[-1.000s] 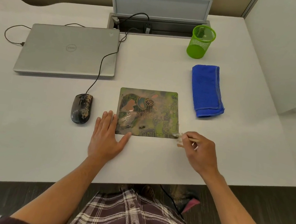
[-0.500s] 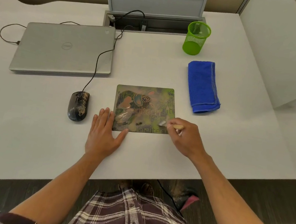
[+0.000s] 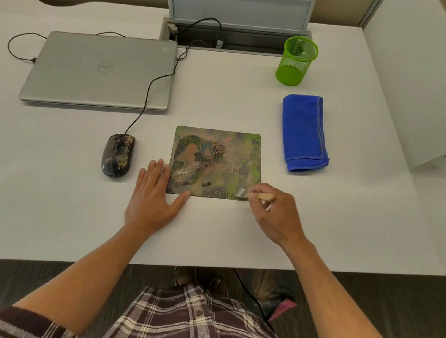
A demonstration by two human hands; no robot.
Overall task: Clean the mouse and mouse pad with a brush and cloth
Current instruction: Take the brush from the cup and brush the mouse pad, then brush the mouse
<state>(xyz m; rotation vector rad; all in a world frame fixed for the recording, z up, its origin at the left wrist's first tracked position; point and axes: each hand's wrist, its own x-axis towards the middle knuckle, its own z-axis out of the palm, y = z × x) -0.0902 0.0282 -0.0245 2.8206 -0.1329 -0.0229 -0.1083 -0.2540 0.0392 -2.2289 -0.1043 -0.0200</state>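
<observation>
Head view of a white desk (image 3: pixel 38 199). A Logitech mouse pad (image 3: pixel 215 163), printed in green, orange and grey, lies flat near the desk's front edge. The left hand (image 3: pixel 154 197) rests palm-down on the desk at the pad's near-left corner, fingers straight and close together; the fingertips lie along the pad's left edge and the thumb touches its near edge. The right hand (image 3: pixel 275 214) sits at the pad's near-right corner, its fingers curled round a small wooden-handled brush (image 3: pixel 255 195). The pale handle end shows above the knuckles, and the bristles, pointing left out of the fingers, meet the pad surface at that corner. Small dark specks lie on the pad just left of the bristles. A wired black mouse (image 3: pixel 118 154), mottled with pale grime, stands on the desk just left of the left hand, apart from it; its cable runs back toward a closed silver Dell laptop (image 3: pixel 100 69). A folded blue cloth (image 3: pixel 304 131) lies right of the pad, untouched, with a green mesh pen cup (image 3: pixel 295 61) behind it.
</observation>
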